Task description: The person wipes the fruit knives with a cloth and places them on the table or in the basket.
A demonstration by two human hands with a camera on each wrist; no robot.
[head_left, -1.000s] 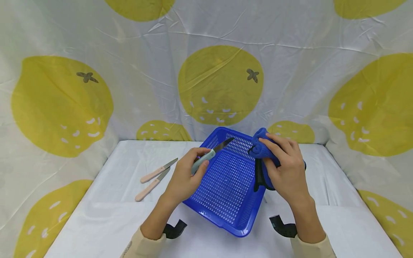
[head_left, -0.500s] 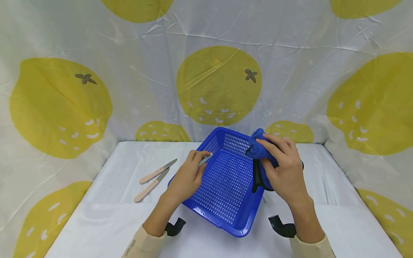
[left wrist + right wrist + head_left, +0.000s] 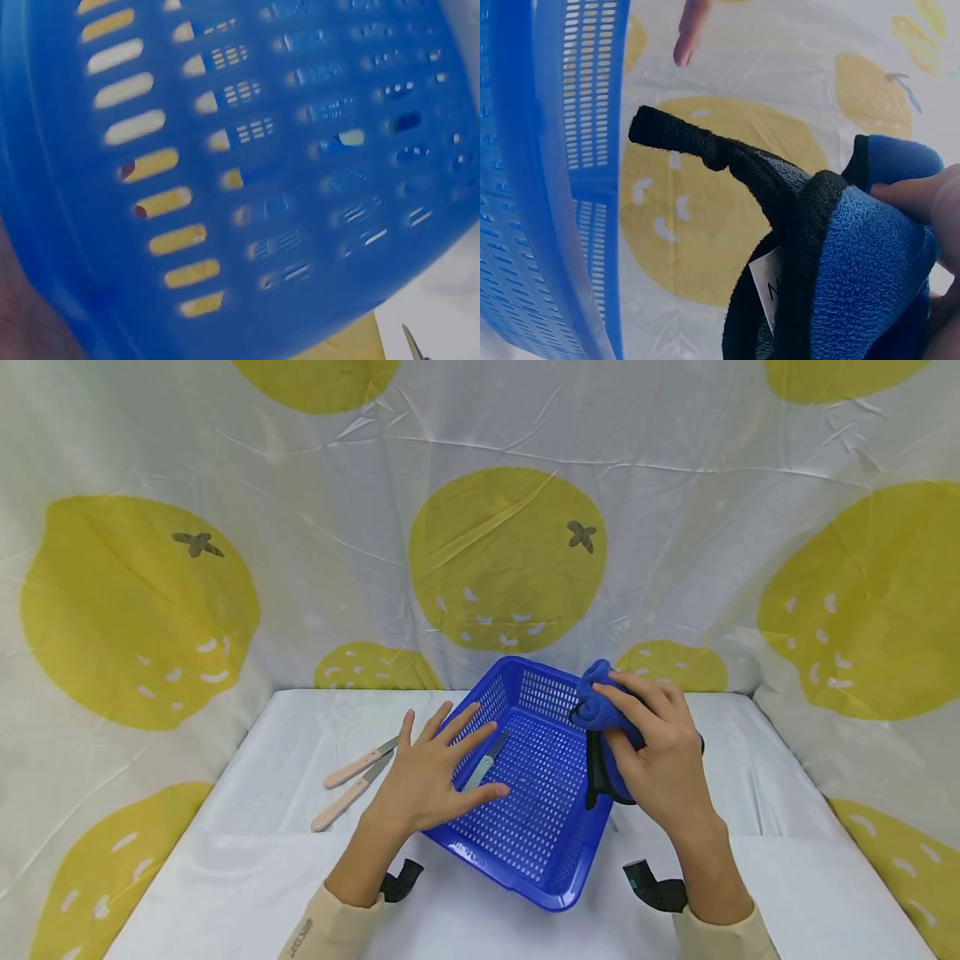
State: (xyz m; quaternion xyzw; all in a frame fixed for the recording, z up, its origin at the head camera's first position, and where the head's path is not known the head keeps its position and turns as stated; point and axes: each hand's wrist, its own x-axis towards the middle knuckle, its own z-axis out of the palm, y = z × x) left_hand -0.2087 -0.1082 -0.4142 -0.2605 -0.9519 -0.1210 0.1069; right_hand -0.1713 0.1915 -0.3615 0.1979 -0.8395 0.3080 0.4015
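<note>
My left hand (image 3: pixel 426 777) hovers over the left rim of a blue perforated plastic basket (image 3: pixel 501 872), its fingers spread and holding nothing. Inside the basket, just right of that hand, lies a small knife (image 3: pixel 482 768) with a pale green handle and dark blade; part of the handle is hidden behind the fingers. At the basket's right rim, my right hand (image 3: pixel 663 756) grips a bunched blue cloth (image 3: pixel 600 706) with black edging. The right wrist view shows the terry cloth (image 3: pixel 877 255) pinched under the thumb, a white tag and black strip hanging from it.
To the left of the basket, two pink-handled knives rest on the white tablecloth (image 3: pixel 247 793), an upper knife (image 3: pixel 354 768) and a lower knife (image 3: pixel 342 806), blades close together. A lemon-print curtain (image 3: pixel 510 427) rises behind the table.
My left hand has lowered the green-handled knife into the basket and let go of it, its fingers now spread. The right hand with the blue cloth has barely moved.
</note>
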